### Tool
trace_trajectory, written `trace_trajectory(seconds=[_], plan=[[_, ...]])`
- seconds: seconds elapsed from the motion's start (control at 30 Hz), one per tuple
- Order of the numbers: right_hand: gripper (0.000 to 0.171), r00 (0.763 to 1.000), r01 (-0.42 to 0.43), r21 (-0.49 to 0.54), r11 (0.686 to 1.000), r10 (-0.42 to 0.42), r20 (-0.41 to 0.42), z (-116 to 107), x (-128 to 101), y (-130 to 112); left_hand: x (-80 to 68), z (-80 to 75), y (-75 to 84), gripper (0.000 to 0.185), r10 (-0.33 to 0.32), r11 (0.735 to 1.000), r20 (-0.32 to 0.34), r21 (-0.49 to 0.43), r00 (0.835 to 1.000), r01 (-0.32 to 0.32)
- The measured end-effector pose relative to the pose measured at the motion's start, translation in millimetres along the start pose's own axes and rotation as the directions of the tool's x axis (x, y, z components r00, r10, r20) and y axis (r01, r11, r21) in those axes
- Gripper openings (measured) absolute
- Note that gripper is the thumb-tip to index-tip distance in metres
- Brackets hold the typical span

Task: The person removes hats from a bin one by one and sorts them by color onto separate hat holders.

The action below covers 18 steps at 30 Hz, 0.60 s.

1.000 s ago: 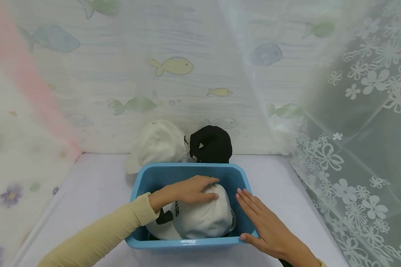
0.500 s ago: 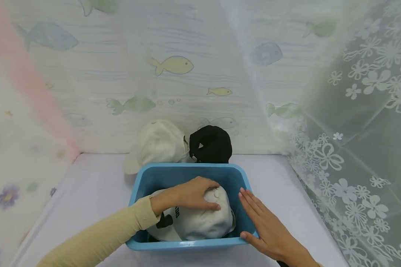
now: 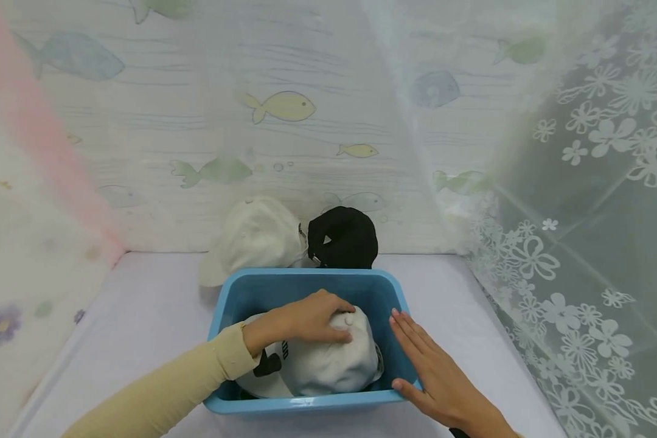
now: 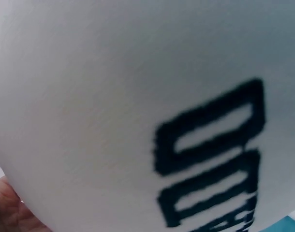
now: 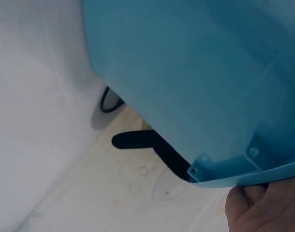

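Observation:
A white baseball cap [image 3: 331,368] with black lettering and a dark patch lies in a light-blue plastic bin [image 3: 312,273], its brim to the left. My left hand [image 3: 313,317] grips the crown from above, thumb and fingers bent over the cloth. In the left wrist view the white crown [image 4: 89,106] fills most of the picture, with part of the hand [image 4: 14,208] at lower left. At the bin's right side my right hand [image 3: 443,377] rests on the rim with straight fingers. The right wrist view shows this hand [image 5: 268,203] against the rim. Whatever lies under the cap is mostly hidden.
Behind the bin are an off-white cap [image 3: 260,237] on the left and a black cap [image 3: 346,237] on the right. A white cloth [image 3: 159,304] covers the table. A fish-patterned curtain [image 3: 197,91] hangs behind, and a floral sheer [image 3: 597,243] hangs at the right.
My left fingers, flatter on the crown a second ago, have bent and taken hold of the cap. The right hand stays at the rim. The head view has shifted slightly.

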State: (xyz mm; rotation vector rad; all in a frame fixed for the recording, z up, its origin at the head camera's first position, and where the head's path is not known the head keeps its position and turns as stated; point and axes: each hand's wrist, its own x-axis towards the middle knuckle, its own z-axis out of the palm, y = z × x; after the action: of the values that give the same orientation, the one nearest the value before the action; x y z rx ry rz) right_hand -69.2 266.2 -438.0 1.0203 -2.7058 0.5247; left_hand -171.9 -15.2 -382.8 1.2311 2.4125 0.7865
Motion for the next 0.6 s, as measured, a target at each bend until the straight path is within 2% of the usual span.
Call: trace_trajectory(seconds=[0.23,0.4,0.6], plan=[[0.083,1.000,-0.014,0.017,1.000,0.014,-0.014,3.3,1.4,-0.9,-2.9,-1.8,-3.4,0.038,0.039,0.999,-0.006,-0.020,0.999,-0.039],[0.083,1.000,-0.024,0.049,0.999,0.025,-0.016,5.9,0.2,-0.8,-5.0,-2.5,-3.7,0.034,0.034,0.999,0.000,-0.041,0.999,-0.034],[0.082,0.999,-0.022,0.059,0.998,0.024,-0.030,5.3,-0.7,0.2,-9.1,-8.0,-1.2,0.035,0.022,0.998,-0.023,-0.058,0.999,-0.023]])
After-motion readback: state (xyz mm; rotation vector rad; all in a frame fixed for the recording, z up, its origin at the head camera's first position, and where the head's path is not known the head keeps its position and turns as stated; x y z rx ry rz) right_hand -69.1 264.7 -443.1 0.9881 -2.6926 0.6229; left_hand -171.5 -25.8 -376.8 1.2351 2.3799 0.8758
